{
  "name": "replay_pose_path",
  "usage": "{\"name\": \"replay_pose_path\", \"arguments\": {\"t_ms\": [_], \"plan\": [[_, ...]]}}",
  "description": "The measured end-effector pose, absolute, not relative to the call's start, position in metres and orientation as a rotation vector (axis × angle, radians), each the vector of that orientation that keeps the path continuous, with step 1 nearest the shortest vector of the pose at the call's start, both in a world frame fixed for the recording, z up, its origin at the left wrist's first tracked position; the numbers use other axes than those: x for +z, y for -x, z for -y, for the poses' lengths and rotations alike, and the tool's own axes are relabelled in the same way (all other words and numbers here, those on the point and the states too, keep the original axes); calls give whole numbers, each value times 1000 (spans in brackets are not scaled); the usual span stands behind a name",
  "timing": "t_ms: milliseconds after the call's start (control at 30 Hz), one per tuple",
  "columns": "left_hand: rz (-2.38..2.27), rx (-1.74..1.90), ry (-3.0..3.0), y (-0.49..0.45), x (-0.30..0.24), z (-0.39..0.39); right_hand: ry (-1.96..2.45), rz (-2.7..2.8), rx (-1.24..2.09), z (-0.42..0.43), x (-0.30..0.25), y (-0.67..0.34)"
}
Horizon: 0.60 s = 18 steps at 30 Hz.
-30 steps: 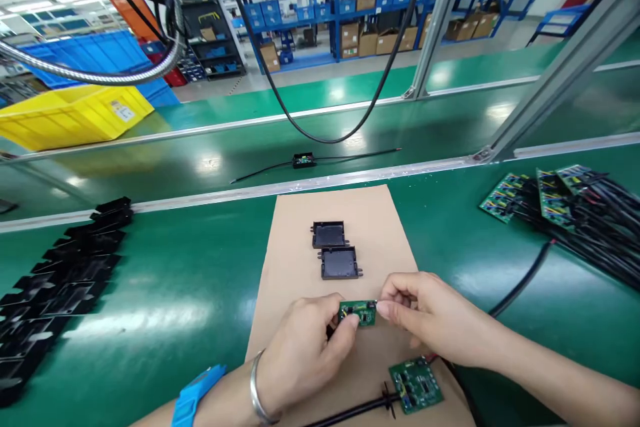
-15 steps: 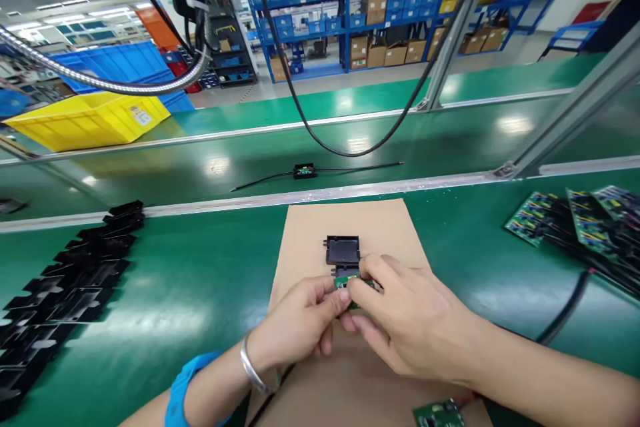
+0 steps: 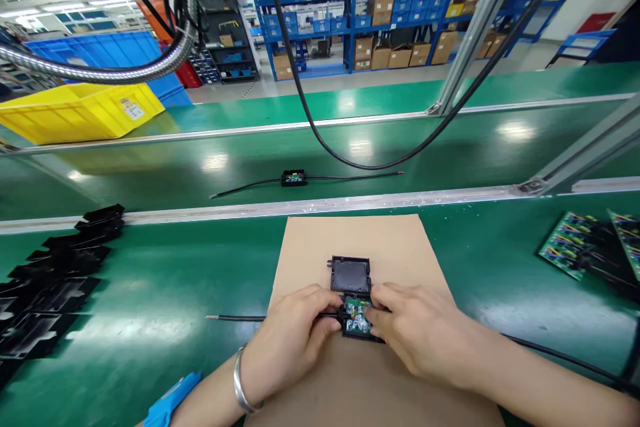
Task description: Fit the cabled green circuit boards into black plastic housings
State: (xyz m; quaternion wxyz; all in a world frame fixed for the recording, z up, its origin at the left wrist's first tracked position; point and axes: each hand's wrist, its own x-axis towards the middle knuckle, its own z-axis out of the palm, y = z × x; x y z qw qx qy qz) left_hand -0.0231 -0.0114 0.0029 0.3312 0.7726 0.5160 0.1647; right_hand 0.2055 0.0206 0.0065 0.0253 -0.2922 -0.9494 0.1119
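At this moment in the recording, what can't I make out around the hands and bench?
All in the head view:
Right end of the green circuit board in the black case: behind the right hand.
Middle stretch of the black cable: behind the left hand.
Blue wristband: cut off by the bottom edge.
Print on the yellow bin's label: too small.

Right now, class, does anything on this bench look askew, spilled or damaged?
Nothing plainly stands out. The circuit board lies in the lower black case, but the right hand partly hides it, so whether it sits quite flat cannot be told.
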Motion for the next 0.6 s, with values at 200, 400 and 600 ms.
{"name": "replay_pose_path", "arguments": {"t_ms": [200, 400, 600], "plan": [[-1345, 420, -1977, 22, -2, 13, 975, 2900, 335, -16, 1, -196], [-1350, 396, -1947, 21, 1, 10, 997, 2861, 462, -21, -3, -199], [-1363, 399, -1980, 19, 0, 11, 934, 2885, 515, -23, -4, -199]]}}
